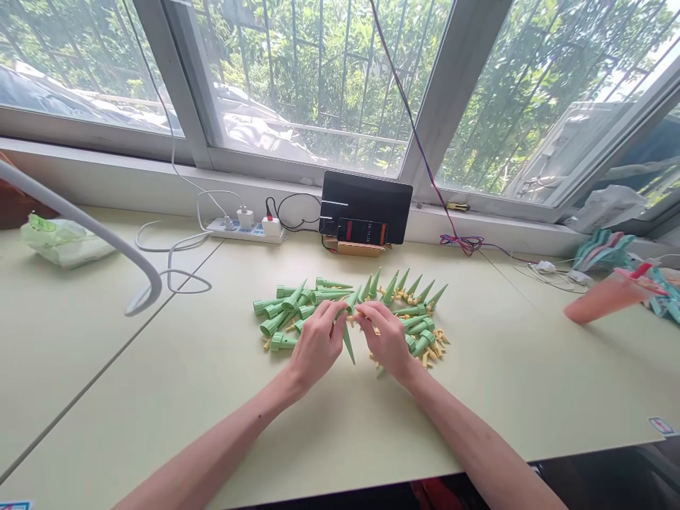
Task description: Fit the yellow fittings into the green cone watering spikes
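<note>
My left hand (320,336) is closed round a green plastic spike (348,347), whose pointed end slants down toward the table. Pinched in the fingers of my right hand (387,338) is a small yellow plastic piece (353,321), right beside the spike's top end. Loose green spikes (276,322) with ribbed caps lie in a heap to the left. Behind my hands stands a curved row of green spikes (404,280), tips up, with yellow bits at their bases. More capped spikes (422,340) and scattered yellow pieces (438,347) lie by my right hand, which partly hides them.
A phone (363,231) leans on a black tablet-like panel (366,202) at the back. Farther left are a power strip (247,228) with cables and a pale curved bar (106,237). A tilted cup of red drink (610,294) is at the right, near bundled wires (462,243).
</note>
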`<state>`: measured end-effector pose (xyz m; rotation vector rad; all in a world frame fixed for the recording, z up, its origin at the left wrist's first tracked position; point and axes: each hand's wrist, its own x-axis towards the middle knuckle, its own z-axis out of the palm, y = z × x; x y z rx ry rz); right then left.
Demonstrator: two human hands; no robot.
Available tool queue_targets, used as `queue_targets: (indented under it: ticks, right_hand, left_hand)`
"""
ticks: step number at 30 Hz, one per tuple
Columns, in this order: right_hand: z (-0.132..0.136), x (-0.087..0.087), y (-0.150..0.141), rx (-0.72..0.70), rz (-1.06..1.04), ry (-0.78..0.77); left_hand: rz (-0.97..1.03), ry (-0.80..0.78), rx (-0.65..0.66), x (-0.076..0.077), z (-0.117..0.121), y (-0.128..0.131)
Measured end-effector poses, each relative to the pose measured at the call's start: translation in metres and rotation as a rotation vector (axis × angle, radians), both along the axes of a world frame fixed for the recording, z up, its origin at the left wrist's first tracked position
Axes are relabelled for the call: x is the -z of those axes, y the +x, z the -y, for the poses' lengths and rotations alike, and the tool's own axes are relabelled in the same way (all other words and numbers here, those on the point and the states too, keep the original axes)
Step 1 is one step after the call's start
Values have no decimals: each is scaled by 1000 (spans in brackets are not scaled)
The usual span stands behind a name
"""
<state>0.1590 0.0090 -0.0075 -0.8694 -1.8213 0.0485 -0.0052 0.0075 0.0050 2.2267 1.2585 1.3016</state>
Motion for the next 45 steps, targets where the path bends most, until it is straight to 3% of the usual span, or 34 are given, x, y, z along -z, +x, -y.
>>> queue_targets:
  ticks: [13,34,45]
  right_hand:
    - [-1,1,0,-92,13,-37]
    - [-1,2,1,-111,-31,-104]
    - [-1,0,1,-130,-19,-118]
  left_hand:
    - [9,-28,-23,-2,1,-1]
    - [-3,-71,7,-2,-2,-1]
    - [73,-376,114,-10,-3,-4]
